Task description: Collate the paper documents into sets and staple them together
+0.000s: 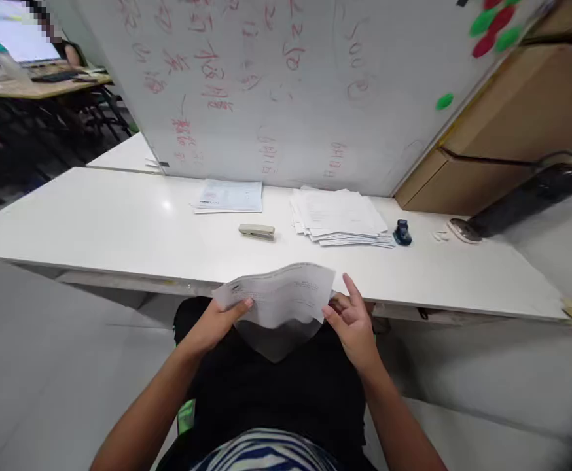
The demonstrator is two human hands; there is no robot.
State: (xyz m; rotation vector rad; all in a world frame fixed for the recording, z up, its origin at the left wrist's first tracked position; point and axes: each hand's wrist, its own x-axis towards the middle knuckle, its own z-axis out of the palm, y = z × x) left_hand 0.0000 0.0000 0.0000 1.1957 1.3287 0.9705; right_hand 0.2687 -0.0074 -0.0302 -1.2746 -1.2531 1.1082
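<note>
Currently, paper (286, 294) is pinched by the left hand (217, 324) and, seemingly loosely, by the right hand (353, 325); steadier support seems needed.

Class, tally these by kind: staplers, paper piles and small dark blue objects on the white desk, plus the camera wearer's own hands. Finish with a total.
Stapler: 1
Paper piles, left pile and right pile: 2
Small dark blue object: 1
Hands, left hand and right hand: 2
Total: 6
</note>
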